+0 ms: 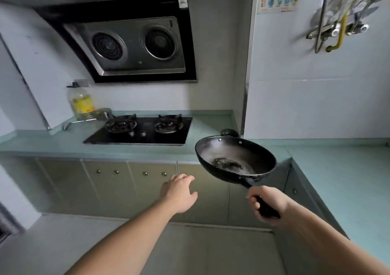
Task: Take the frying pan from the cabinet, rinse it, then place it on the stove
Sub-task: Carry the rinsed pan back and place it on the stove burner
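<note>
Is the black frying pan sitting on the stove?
No, the right hand holds the round black frying pan aloft, away from the black gas stove.

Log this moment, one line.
right hand: grips frying pan handle | left hand: open, by cabinet doors | stove: no pan yet

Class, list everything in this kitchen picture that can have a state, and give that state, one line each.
frying pan, held in the air, tilted
right hand, grips the frying pan by its handle
left hand, open, fingers spread, holding nothing
stove, both burners bare, no flame visible
cabinet doors, shut
oil bottle, upright, beside the stove
</note>
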{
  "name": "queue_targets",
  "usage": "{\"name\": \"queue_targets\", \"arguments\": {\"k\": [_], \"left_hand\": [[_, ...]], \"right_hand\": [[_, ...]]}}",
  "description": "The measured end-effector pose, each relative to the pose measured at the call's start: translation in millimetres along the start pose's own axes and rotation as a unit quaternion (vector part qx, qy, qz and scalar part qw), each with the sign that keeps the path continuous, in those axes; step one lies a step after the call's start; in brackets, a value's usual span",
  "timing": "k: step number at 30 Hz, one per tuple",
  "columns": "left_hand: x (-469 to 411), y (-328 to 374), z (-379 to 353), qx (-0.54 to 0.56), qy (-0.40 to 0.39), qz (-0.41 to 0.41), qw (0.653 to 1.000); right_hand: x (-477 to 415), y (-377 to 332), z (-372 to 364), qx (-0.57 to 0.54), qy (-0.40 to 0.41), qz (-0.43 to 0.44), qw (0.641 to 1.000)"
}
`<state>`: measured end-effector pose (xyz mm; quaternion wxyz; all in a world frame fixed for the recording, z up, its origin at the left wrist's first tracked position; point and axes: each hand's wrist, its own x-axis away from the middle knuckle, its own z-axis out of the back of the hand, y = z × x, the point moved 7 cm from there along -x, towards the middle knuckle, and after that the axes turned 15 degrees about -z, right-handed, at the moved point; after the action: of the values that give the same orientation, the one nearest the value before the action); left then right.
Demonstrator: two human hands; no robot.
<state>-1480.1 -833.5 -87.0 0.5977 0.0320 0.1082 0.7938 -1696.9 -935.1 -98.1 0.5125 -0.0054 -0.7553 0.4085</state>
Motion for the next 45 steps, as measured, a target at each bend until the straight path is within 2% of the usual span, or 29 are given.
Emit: {"name": "queue_targets", "arguments": {"k": [9,19,26,32,36,45], "left_hand": [[59.4,-49.2,31.3,-0.011,0.031,0.072,0.997],[67.9,-160.3,54.4,0.012,0.065,0.09,0.994],[51.3,-236.2,69.3,-0.066,0.026,0.024,0.997],[32.3,-288.0,78.0,-0.008,0.054,0.027,0.998],[10.0,-316.4,78.7,0.048,0.07,0.041,0.996],[-65.1,-377.9,84.4,0.035,0.055,0.058,0.996]], "right_hand": [[-11.1,-1.3,-84.3,0.069,-0.057,0.031,0.996],[-39.9,-26.0,-192.3,0.161,-0.031,0.049,0.985],[-78.1,-48.9,-289.2,0.141,0.002,0.068,0.988],[-100.2,-75.5,-327.9,0.103,0.013,0.073,0.992],[-119.6,-91.7,-346.5,0.116,0.015,0.084,0.99],[-203.9,-162.1,-372.2,0.098,0.006,0.08,0.992]]}}
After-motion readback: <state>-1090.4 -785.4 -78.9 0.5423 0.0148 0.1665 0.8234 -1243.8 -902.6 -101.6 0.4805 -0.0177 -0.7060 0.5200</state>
